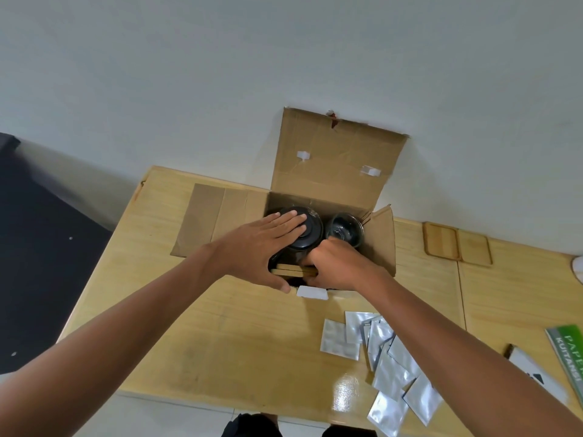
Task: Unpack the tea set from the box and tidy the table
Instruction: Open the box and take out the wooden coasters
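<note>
An open cardboard box (383,244) stands on the wooden table (220,335), its lid flap upright against the wall. Inside sit a dark round teapot (310,230) on the left and a dark glassy cup (345,230) on the right. My left hand (258,247) lies flat on the teapot's lid, fingers spread, thumb at the box's near edge. My right hand (337,266) reaches into the box beside the teapot, its fingers curled around a flat wooden piece (288,271) at the near side. What lies deeper in the box is hidden.
Several silver foil sachets (391,364) lie scattered on the table at the near right. Two wooden trays (457,244) rest at the far right by the wall. A green booklet (568,348) and a white card (533,373) sit at the right edge. A dark surface (38,247) is on the left.
</note>
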